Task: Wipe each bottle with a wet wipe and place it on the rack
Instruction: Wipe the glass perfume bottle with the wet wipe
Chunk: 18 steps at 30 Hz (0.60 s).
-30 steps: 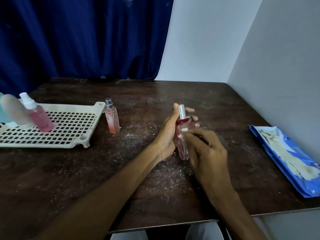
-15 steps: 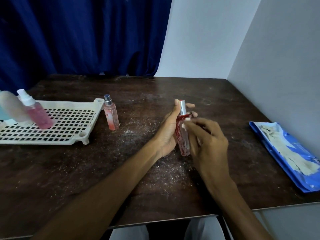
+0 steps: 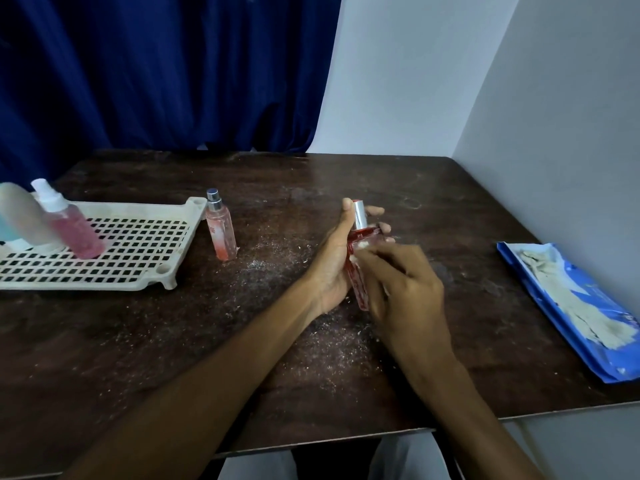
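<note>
My left hand (image 3: pixel 334 258) grips a red glass bottle (image 3: pixel 358 271) with a silver cap, held upright just above the table's middle. My right hand (image 3: pixel 401 292) presses a small white wipe (image 3: pixel 362 245) against the bottle's upper side; most of the wipe is hidden under my fingers. A slim pink bottle (image 3: pixel 220 230) with a silver cap stands on the table by the right end of the white rack (image 3: pixel 138 268). On the rack stand a pink spray bottle (image 3: pixel 69 223) and a pale bottle (image 3: pixel 20 213).
A blue wet-wipe pack (image 3: pixel 568 306) lies open near the table's right edge, beside the white wall. White crumbs are scattered over the dark wooden table (image 3: pixel 138 341). A blue curtain hangs behind the table.
My right hand has slid the wipe a little along the red bottle's side. My left hand keeps the bottle in much the same place. The other bottles have not moved.
</note>
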{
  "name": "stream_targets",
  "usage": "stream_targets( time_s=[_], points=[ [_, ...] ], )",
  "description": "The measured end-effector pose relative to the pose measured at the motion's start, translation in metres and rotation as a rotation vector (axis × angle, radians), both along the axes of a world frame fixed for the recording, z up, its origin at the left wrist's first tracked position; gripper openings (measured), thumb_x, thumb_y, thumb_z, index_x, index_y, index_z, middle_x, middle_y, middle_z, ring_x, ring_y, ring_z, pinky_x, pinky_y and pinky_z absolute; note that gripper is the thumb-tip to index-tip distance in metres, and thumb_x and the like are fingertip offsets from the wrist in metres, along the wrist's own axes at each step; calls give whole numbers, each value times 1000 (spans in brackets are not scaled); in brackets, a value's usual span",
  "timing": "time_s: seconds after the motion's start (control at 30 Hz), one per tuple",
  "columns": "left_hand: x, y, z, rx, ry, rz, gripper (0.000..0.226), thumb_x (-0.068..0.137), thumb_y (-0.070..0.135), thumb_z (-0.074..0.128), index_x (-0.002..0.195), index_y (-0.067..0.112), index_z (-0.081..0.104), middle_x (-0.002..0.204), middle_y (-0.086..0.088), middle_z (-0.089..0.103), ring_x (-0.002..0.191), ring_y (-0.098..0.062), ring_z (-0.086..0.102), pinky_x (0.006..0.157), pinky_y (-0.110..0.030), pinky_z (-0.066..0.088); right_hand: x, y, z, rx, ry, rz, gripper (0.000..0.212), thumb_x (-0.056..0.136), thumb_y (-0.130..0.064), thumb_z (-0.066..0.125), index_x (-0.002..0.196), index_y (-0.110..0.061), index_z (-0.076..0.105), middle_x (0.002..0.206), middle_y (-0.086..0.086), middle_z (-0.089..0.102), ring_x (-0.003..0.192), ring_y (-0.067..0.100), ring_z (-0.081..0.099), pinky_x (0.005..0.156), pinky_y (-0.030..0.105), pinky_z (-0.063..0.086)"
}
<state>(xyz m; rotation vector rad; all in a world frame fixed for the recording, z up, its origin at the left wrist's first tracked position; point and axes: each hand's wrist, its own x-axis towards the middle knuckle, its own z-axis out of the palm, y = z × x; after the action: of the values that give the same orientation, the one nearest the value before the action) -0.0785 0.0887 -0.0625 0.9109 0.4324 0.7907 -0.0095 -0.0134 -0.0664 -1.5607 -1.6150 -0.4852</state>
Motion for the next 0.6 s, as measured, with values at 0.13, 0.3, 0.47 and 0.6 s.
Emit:
stream_targets(
  time_s=[0.13, 0.3, 0.47, 0.6],
  points=[
    [-1, 3, -1, -13, 12, 5, 53, 102, 55, 34, 115, 12, 62, 96, -8, 65, 86, -18, 63, 86, -33, 53, -7, 8, 8, -55, -11, 1, 24, 79, 2, 77, 103, 1, 75, 105, 15, 70, 94, 29, 66, 74, 35, 58],
    [1, 5, -3, -24, -16, -3, 53, 101, 56, 35, 114, 10, 60, 96, -11, 66, 85, -23, 65, 89, -39, 53, 2, -6, -9, -17, 9, 51, 18, 87, -5, 71, 104, -2, 75, 106, 10, 69, 93, 24, 65, 83, 28, 53],
    [0, 7, -6, 9, 20, 10, 54, 101, 55, 35, 115, 11, 63, 100, -10, 69, 85, -20, 68, 83, -35, 57, 1, 3, -5, -86, 233, -3, 32, 95, -6, 60, 126, 2, 61, 107, -7, 63, 94, -12, 58, 81, 3, 42],
    [1, 6, -6, 11, 5, 17, 54, 100, 56, 35, 114, 12, 63, 100, -11, 68, 87, -23, 67, 86, -38, 56, -5, 2, -7, -59, 241, -17, 31, 92, -20, 52, 111, -4, 71, 111, 5, 67, 96, -13, 53, 82, 1, 39]
  ],
)
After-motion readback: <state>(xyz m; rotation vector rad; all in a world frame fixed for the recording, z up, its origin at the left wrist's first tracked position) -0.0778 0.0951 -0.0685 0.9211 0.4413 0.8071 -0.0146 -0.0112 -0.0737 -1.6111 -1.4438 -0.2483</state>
